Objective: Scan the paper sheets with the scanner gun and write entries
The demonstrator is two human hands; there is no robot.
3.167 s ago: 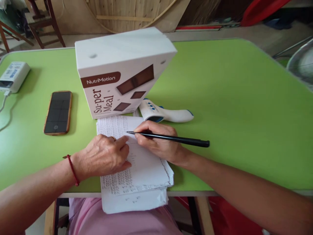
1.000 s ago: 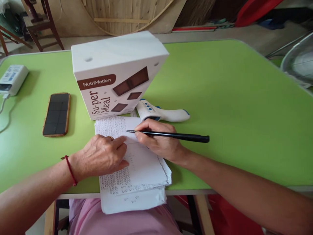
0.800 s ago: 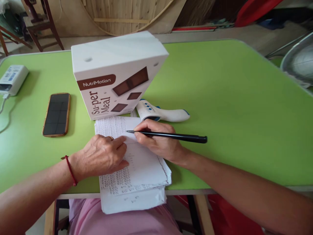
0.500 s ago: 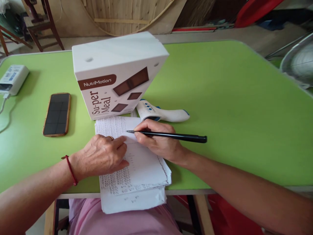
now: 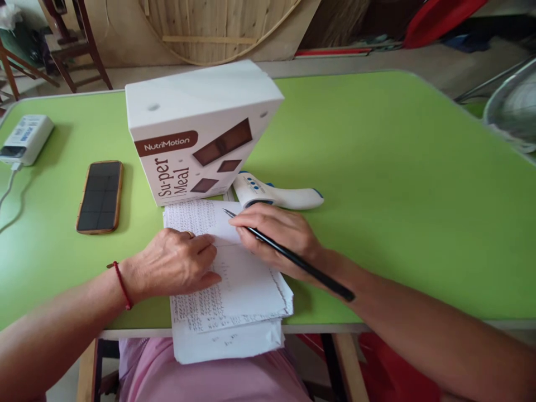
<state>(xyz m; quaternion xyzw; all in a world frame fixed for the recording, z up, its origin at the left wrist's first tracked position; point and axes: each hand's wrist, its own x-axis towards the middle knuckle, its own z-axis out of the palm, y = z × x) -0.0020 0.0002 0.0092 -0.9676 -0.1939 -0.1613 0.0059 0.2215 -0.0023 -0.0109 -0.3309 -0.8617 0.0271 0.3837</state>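
My right hand [image 5: 282, 237] grips a black pen [image 5: 299, 265], its tip angled up to the left near the end of a line of handwriting. Under both hands lies a stack of written paper sheets [image 5: 247, 290], partly hanging over the table's front edge. My left hand [image 5: 180, 261] rests on the sheets, fingers loosely bent and thumb apart, with nothing visible in it. Just beyond the paper, a white box [image 5: 176, 170] printed "NutriMotion Su-per Meal" stands upright. A white and blue infrared thermometer [image 5: 288, 196] lies beside the box, close behind my right hand.
Left of the box, a phone [image 5: 99, 196] in a brown case lies on the green table [image 5: 397, 195]. A white power bank [image 5: 27, 139] with a cable sits at the far left. Chairs [image 5: 75, 47] stand beyond the table, and a mesh-like round object [image 5: 513, 106] is at the right.
The pen has swung in my right hand: its back end dropped toward my forearm, and its tip moved up and slightly right. My left hand stays on the paper.
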